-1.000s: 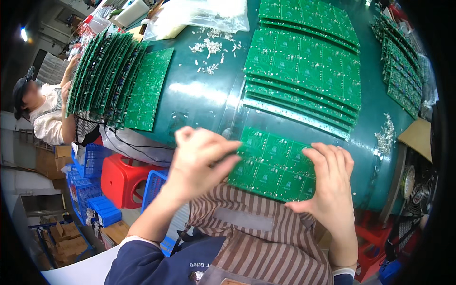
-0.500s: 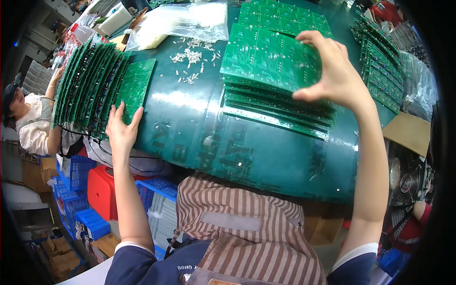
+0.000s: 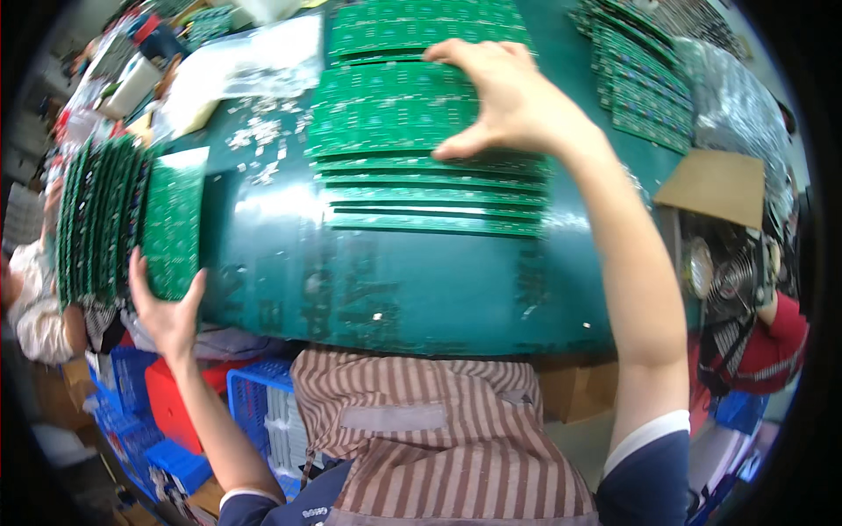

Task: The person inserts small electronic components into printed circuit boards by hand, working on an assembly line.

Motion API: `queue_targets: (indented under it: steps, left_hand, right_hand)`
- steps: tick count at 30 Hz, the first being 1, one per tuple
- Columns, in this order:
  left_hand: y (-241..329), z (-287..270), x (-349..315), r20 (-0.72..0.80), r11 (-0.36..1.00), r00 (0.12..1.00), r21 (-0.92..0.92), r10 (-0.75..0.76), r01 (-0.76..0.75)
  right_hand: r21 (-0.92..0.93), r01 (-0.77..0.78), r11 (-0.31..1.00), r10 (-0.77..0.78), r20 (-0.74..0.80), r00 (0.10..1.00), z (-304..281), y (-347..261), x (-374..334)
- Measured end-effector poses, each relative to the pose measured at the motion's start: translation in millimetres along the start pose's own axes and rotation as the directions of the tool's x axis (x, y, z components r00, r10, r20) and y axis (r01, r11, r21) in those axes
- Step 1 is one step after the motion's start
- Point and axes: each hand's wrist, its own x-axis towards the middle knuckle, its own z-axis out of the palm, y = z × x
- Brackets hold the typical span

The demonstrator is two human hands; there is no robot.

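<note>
My right hand [image 3: 509, 103] spans the right part of a green circuit board [image 3: 395, 105] on top of a stepped stack. Its thumb is at the board's near edge and its fingers are at the far edge. Below it, the near edges of several more green boards [image 3: 438, 210] show. At the left, my left hand [image 3: 167, 311] has its thumb and fingers spread around the lower end of a green circuit board [image 3: 175, 219]. That board leans at the right end of a row of upright, populated boards [image 3: 98, 219]. Whether the left fingers touch it I cannot tell.
Small pale parts [image 3: 256, 131] lie scattered beside a clear plastic bag [image 3: 263, 60] on the green table mat [image 3: 421, 289]. More board stacks [image 3: 645, 83] stand far right, near a cardboard piece [image 3: 715, 186]. Other people are at both sides; blue crates [image 3: 254, 394] stand below.
My view has shifted, so the table items sit further left. The top board, tilted over its stack earlier, now lies more level with it. My left hand's thumb and fingers are spread wider.
</note>
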Motion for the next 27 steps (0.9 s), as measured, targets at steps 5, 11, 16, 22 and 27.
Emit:
queue_targets:
  steps: [5, 11, 16, 22, 27]
  left_hand:
    - [29.6, -13.7, -8.4, 0.039, 0.845, 0.985, -0.519, 0.17, -0.125]
    - [120.8, -3.7, -22.0, 0.231, 0.596, 0.656, -0.691, 0.719, -0.41]
    - [166.2, 29.9, -19.7, 0.38, 0.542, 0.429, -0.757, 0.819, -0.364]
    - [176.6, 50.2, -14.2, 0.457, 0.549, 0.307, -0.736, 0.835, -0.397]
    - [177.8, 47.0, -11.3, 0.531, 0.594, 0.268, -0.696, 0.804, -0.404]
  right_hand:
    - [-0.031, -0.046, 0.998, 0.047, 0.023, 0.999, -3.8, -4.1, -3.7]
    - [-0.076, -0.031, 0.997, 0.014, -0.219, 0.976, -26.8, 20.0, -46.2]
    - [-0.068, -0.634, 0.77, 0.616, -0.182, 0.767, -53.4, 61.8, -135.3]
    - [-0.092, -0.771, 0.63, 0.767, -0.08, 0.636, -40.8, 76.4, -162.8]
    - [-0.063, -0.76, 0.647, 0.749, -0.139, 0.648, -31.4, 67.1, -170.4]
